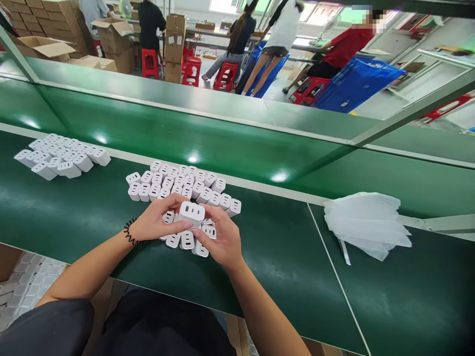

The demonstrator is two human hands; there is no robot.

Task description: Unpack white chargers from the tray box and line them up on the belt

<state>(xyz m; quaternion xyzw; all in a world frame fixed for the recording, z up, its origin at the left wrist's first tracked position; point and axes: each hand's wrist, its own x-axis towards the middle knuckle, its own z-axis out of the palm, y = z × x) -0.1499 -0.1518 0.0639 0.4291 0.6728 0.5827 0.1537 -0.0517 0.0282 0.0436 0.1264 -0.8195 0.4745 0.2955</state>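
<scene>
Between my two hands I hold a white charger (192, 213) with port slots in its top face. My left hand (160, 217) grips its left side, thumb along the front. My right hand (222, 236) closes on its right side, with the thumb at the lower edge. Just behind my hands stands a cluster of white chargers (178, 182) in rows, ports up. Several more chargers (187, 241) lie in front of and beneath the held one, partly hidden by my hands. A second group of chargers (59, 153) stands at the far left of the green work surface (282, 277).
A stack of thin white translucent sleeves (367, 222) lies to the right, with a narrow strip (344, 252) beside it. A raised green ledge (222, 141) with metal posts runs behind. Below left is a box of white packed items (29, 282). Other people sit or stand beyond.
</scene>
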